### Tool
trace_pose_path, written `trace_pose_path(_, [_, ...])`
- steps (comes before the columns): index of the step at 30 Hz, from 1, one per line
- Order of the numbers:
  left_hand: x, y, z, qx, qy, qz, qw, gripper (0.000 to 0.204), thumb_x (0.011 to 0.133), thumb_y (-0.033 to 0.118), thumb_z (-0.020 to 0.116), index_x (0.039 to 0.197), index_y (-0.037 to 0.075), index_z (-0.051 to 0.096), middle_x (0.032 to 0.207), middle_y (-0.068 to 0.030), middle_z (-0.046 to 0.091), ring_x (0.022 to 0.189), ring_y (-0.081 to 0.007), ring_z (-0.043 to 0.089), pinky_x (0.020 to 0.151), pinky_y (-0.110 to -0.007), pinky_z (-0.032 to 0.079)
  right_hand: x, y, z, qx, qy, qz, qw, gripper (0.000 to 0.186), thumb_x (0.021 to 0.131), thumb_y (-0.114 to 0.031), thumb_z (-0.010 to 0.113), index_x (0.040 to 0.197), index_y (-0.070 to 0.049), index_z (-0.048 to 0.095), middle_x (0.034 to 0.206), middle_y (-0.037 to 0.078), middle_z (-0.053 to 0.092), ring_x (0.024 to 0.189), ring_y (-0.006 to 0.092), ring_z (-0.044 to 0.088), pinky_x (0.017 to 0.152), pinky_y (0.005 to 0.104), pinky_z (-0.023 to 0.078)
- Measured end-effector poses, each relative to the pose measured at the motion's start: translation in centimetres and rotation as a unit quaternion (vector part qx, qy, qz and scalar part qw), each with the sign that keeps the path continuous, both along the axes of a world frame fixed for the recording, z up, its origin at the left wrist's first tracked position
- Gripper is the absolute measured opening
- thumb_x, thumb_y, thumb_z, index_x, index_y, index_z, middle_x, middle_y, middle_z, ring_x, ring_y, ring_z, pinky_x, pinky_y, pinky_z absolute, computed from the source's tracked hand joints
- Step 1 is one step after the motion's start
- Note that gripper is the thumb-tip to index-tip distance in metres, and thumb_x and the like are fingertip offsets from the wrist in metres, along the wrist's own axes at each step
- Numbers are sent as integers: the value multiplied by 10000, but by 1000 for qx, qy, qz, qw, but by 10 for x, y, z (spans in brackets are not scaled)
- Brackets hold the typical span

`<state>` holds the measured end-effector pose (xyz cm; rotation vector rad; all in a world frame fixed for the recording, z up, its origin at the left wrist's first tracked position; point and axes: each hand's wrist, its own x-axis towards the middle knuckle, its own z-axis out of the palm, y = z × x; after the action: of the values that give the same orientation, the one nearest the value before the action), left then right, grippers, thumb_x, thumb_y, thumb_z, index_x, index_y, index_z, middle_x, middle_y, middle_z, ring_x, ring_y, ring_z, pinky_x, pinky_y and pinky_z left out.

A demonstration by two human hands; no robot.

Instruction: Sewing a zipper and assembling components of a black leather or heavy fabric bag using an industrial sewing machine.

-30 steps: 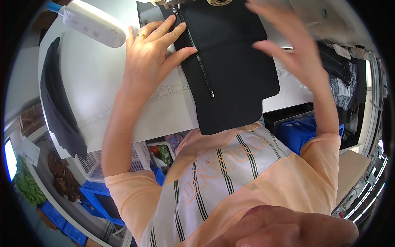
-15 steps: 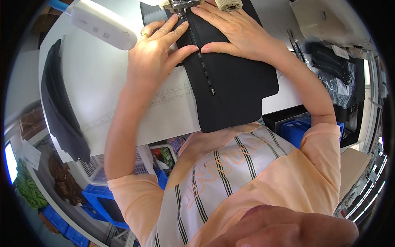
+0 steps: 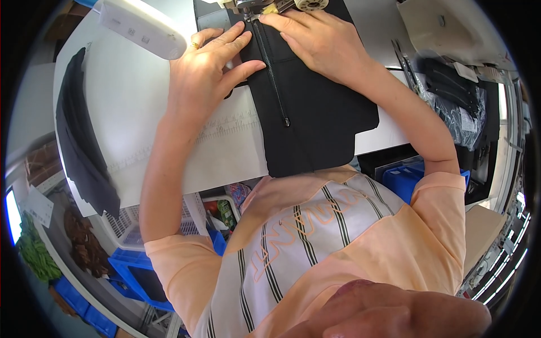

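Note:
A black fabric piece (image 3: 315, 118) with a lengthwise zipper (image 3: 269, 73) lies under the presser foot (image 3: 251, 17) of a sewing machine at the top. My left hand (image 3: 211, 73) rests with spread fingers on the fabric's left side, fingertips near the foot and thumb beside the zipper. My right hand (image 3: 327, 48) lies palm down on the fabric right of the zipper, index fingertip beside the foot, thumb drawn in near the other fingers. Both hands press the fabric without gripping it. The underside of each hand is hidden.
The white table (image 3: 124, 146) bears a printed scale, dark cloth strips (image 3: 84, 129) at left and a white lamp or device (image 3: 141, 31). At right are tweezers (image 3: 404, 59) and plastic-wrapped dark pieces (image 3: 462, 112). Bins (image 3: 152, 219) with materials sit below the table's edge.
My right hand has come down from the upper right onto the fabric, and its thumb has since drawn in toward the fingers. The fabric has shifted slightly away from my body, toward the machine.

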<state>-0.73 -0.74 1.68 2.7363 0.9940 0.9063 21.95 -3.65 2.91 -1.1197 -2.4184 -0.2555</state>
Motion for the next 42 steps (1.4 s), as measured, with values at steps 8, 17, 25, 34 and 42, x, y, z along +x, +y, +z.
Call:
trace_pose_path(8, [-6, 5, -1, -11, -13, -13, 1000, 431, 691, 296, 821, 1030, 46, 730, 1110, -61, 705, 949, -247, 646, 804, -361, 519, -1, 1, -2, 3, 21, -8, 1000, 328, 912, -150, 574, 1210, -13, 587, 1064, 143, 639, 1041, 295, 609, 893, 364, 502])
trace_pose_path(17, [-36, -86, 25, -146, 51, -53, 987, 624, 750, 382, 762, 1284, 109, 587, 1361, -64, 546, 1294, -294, 452, 1072, -508, 286, 31, -120, 29, -207, -41, 136, 968, 669, 670, -360, 799, 1220, -47, 579, 1346, 113, 541, 1257, 326, 494, 997, 461, 444])
trace_pose_path(25, [-13, -112, 10, -70, 67, -110, 989, 523, 773, 240, 724, 1260, 115, 580, 1307, -10, 556, 1179, -192, 548, 1074, -502, 310, 21, -121, 27, -163, 192, 60, 966, 132, 783, -78, 725, 893, -30, 670, 839, 69, 679, 789, 228, 671, 648, 312, 526])
trace_pose_path(34, [6, -82, 32, -396, -70, -57, 914, 247, 926, 189, 631, 941, -57, 620, 801, -30, 547, 722, -107, 481, 635, -252, 384, 10, -156, 16, -103, 116, 87, 984, 395, 746, -242, 770, 1032, 4, 654, 1034, 136, 665, 899, 300, 659, 705, 337, 547])
trace_pose_path(42, [3, -82, 35, -367, -3, -64, 928, 285, 939, 236, 610, 952, -48, 630, 786, -52, 516, 733, -141, 497, 664, -263, 395, 15, -157, -11, -146, 41, 5, 988, 632, 754, -313, 760, 1280, -24, 565, 1186, 142, 632, 993, 313, 631, 838, 377, 512])
